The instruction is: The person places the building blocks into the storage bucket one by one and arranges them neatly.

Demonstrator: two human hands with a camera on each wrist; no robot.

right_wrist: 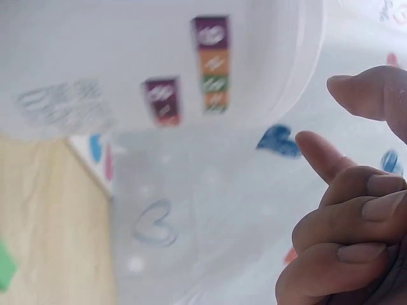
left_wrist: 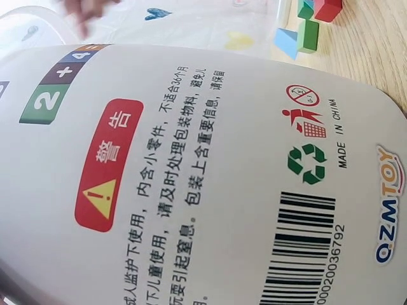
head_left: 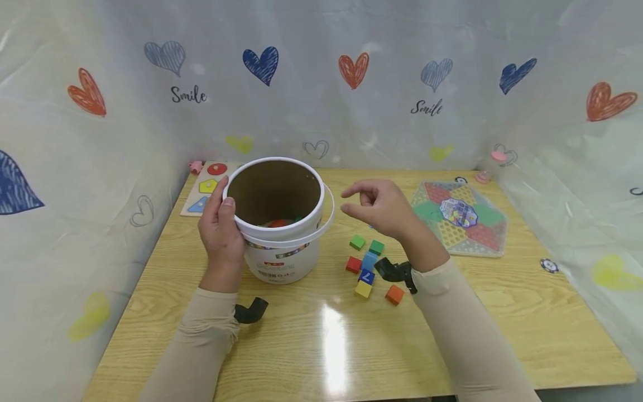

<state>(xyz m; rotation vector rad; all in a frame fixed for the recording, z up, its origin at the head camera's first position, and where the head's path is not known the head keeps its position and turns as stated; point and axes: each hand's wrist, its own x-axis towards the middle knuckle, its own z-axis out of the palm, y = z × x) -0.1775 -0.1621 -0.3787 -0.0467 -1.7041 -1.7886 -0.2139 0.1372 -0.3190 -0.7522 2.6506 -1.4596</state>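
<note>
A white bucket [head_left: 281,259] stands on the table, its printed wall [left_wrist: 222,159] filling the left wrist view. Its white handle [head_left: 329,215] hangs round the front and right of the rim. Inside, a red piece [head_left: 278,223] and a bit of green show; the rest of the contents is hidden. My left hand [head_left: 221,234] holds the bucket's left side near the rim. To the right of the bucket my right hand [head_left: 378,205] is raised, holding nothing; thumb and forefinger [right_wrist: 321,152] stand apart, the other fingers curled.
Several coloured blocks [head_left: 369,261] lie right of the bucket, with an orange block [head_left: 394,294] nearer me. A star-patterned game board [head_left: 464,218] lies at the right. Behind the bucket's left side is a shape puzzle board [head_left: 193,195]. A pink-topped hourglass-like object [head_left: 489,167] stands in the far right corner.
</note>
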